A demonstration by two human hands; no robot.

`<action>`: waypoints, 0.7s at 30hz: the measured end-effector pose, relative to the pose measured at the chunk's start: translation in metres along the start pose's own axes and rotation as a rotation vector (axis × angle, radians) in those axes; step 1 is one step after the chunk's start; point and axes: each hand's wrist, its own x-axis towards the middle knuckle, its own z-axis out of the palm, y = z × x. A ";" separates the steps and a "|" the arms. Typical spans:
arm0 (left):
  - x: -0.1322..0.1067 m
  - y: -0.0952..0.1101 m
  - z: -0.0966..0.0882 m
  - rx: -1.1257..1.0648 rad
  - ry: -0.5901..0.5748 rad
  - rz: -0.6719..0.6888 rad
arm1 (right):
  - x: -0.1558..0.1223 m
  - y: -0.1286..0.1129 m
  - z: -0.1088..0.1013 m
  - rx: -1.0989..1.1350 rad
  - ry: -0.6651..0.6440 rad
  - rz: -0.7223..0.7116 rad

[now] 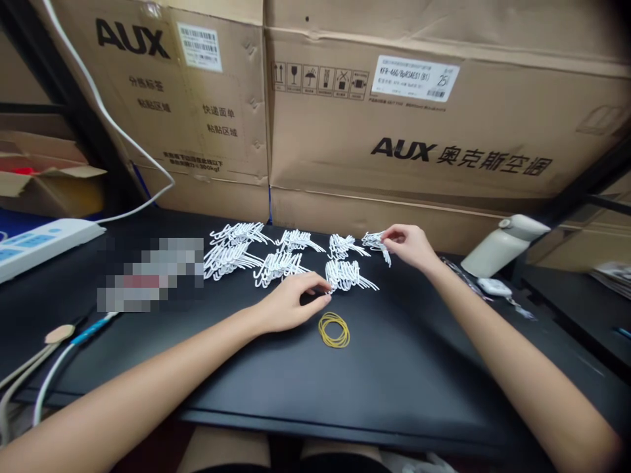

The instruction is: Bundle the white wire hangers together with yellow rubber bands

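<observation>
Bundles of thin white hooks with curled ends lie in two rows on the black table (394, 368). At the far right of the back row, my right hand (410, 244) pinches the small pile of white hooks (373, 240) between thumb and fingers. My left hand (294, 301) hovers low at the front-row bundle (344, 272), thumb and index finger slightly apart with nothing visible between them. Just in front of it rests a loose coil of yellow rubber bands (334, 330). Another front bundle (279, 268) is partly covered by my left hand.
Large cardboard boxes (315, 151) stand along the back. A white bottle (505, 246) leans at the right, near a small white device (494, 288). On the left are a power strip (49, 244), cables (54, 374) and a blurred-out object (152, 276).
</observation>
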 end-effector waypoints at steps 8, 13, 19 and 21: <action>-0.001 -0.001 0.002 -0.052 -0.071 -0.085 | 0.000 0.041 0.024 -0.224 0.086 -0.085; 0.000 -0.002 0.001 -0.020 -0.095 -0.073 | -0.005 0.056 0.038 -0.257 0.025 -0.057; 0.001 -0.005 0.001 -0.003 -0.088 -0.097 | -0.007 0.056 0.036 -0.300 0.068 0.047; 0.001 -0.006 0.001 0.004 -0.069 -0.093 | -0.008 0.054 0.034 -0.295 0.081 0.073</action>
